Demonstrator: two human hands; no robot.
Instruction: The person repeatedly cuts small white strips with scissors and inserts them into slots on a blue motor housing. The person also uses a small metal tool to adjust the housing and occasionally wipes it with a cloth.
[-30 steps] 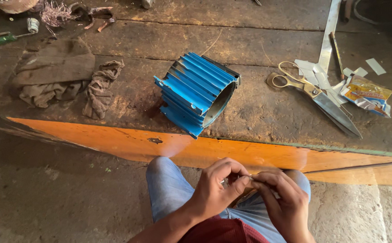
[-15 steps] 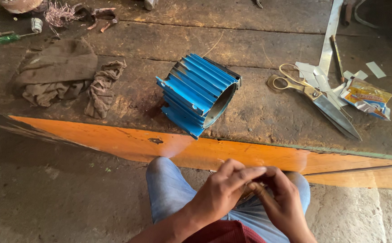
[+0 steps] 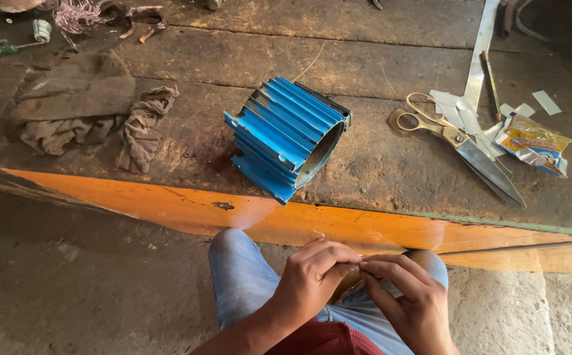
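My left hand (image 3: 315, 279) and my right hand (image 3: 407, 296) meet over my lap, just below the bench's orange front edge (image 3: 167, 204). Their fingertips pinch together around something small that the fingers hide. A blue finned motor housing (image 3: 286, 135) lies on its side on the wooden bench (image 3: 391, 167), its open round end turned toward me and to the right. My knees in blue jeans (image 3: 243, 276) sit under the hands.
Large scissors (image 3: 460, 141) with gold handles lie to the right beside white paper strips (image 3: 460, 108) and a crumpled snack wrapper (image 3: 532, 141). Dirty rags (image 3: 82, 112) lie on the left, a green screwdriver (image 3: 0, 49) and copper wire scraps (image 3: 79, 13) at the far left.
The hands have kept working close together over the lap, with the fingers shifting slightly. The blue housing and the tools have not moved.
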